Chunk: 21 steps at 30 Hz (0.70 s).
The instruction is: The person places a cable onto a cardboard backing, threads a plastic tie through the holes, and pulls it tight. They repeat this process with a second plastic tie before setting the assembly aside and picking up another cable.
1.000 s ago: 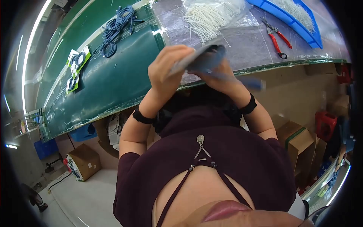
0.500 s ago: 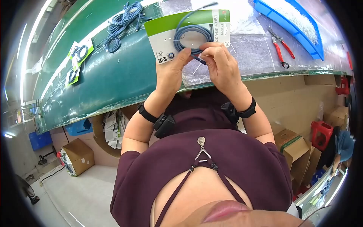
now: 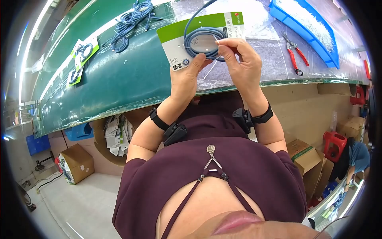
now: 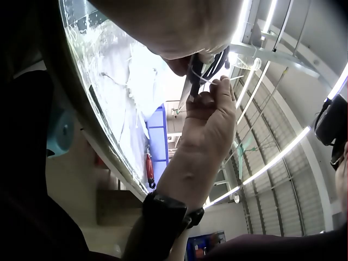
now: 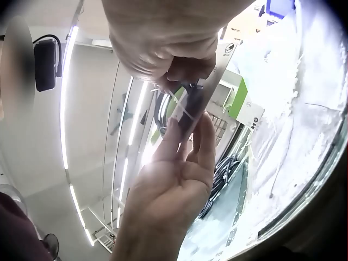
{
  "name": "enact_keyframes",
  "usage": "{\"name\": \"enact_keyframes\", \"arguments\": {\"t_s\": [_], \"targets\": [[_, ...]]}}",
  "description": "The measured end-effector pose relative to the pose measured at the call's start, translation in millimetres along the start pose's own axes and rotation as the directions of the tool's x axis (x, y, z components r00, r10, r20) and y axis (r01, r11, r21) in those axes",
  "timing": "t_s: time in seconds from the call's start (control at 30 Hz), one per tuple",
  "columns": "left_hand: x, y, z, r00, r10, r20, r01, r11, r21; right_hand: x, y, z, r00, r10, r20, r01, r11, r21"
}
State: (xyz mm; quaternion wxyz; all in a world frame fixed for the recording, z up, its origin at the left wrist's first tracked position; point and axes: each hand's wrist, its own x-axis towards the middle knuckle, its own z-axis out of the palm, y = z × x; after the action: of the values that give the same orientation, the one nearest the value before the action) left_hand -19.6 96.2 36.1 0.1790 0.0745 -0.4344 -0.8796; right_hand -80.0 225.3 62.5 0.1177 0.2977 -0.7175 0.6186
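My left hand (image 3: 185, 79) holds a green-and-white backing card (image 3: 170, 51) by its lower edge, thumb on the front over a coiled blue USB-C cable (image 3: 187, 44). The card faces up above the table's front edge, and one cable end rises past its top. At the coil's right side, my right hand (image 3: 246, 65) pinches a thin white cable tie (image 5: 182, 106) between thumb and forefinger. Another white strand sticks out below the card. In the left wrist view the right hand's fingertips (image 4: 222, 84) are close to the coil, and the left hand hides part of the card.
Coiled blue cables (image 3: 126, 28) and finished carded cables (image 3: 81, 53) lie on the green mat at left. Red-handled cutters (image 3: 293, 53) rest at right, beside a blue tray (image 3: 324, 51) of clear strands. Cardboard boxes (image 3: 308, 159) stand below the table.
The card has turned from edge-on and blurred to facing up. My right hand has shifted from the coil's lower edge to its right side and pinches the tie there.
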Motion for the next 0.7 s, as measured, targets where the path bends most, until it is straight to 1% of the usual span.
{"name": "enact_keyframes", "arguments": {"t_s": [0.1, 0.13, 0.23, 0.3, 0.4, 0.53, 0.63, 0.7], "targets": [[0.9, -1.8, -1.0, 0.999, 0.030, 0.019, -0.030, 1.000, 0.003, 2.6, -8.4, 3.0, 0.995, 0.103, -0.017, -0.102, 0.994, 0.023], [1.5, -3.3, -2.2, 0.999, 0.042, 0.019, -0.042, 0.999, 0.014, 2.8, -8.1, 2.8, 0.995, 0.099, -0.015, -0.099, 0.995, 0.021], [2.0, -5.3, -3.4, 0.998, 0.063, 0.000, -0.063, 0.998, 0.020, 1.6, -4.4, 3.0, 0.998, -0.051, 0.038, 0.054, 0.994, -0.099], [1.1, -6.2, -4.5, 0.997, 0.068, -0.032, -0.067, 0.998, 0.015, -0.3, -8.2, 3.2, 0.998, -0.040, 0.043, 0.044, 0.994, -0.100], [3.2, -5.6, -8.3, 0.996, 0.080, -0.041, -0.079, 0.997, 0.026, -2.6, -10.7, 2.4, 0.999, -0.018, 0.045, 0.023, 0.994, -0.110], [3.4, -6.3, -7.1, 0.994, 0.094, -0.056, -0.094, 0.995, 0.017, -5.2, -5.8, 3.6, 0.994, -0.074, 0.084, 0.085, 0.988, -0.133], [2.2, -4.9, -6.0, 0.992, 0.100, -0.071, -0.100, 0.995, 0.008, -5.2, -9.7, 4.4, 0.971, -0.213, 0.109, 0.237, 0.918, -0.317], [2.1, -4.0, -4.6, 0.992, 0.099, -0.082, -0.100, 0.995, 0.000, -4.3, -15.6, 3.8, 0.968, -0.218, 0.122, 0.247, 0.904, -0.350]]}}
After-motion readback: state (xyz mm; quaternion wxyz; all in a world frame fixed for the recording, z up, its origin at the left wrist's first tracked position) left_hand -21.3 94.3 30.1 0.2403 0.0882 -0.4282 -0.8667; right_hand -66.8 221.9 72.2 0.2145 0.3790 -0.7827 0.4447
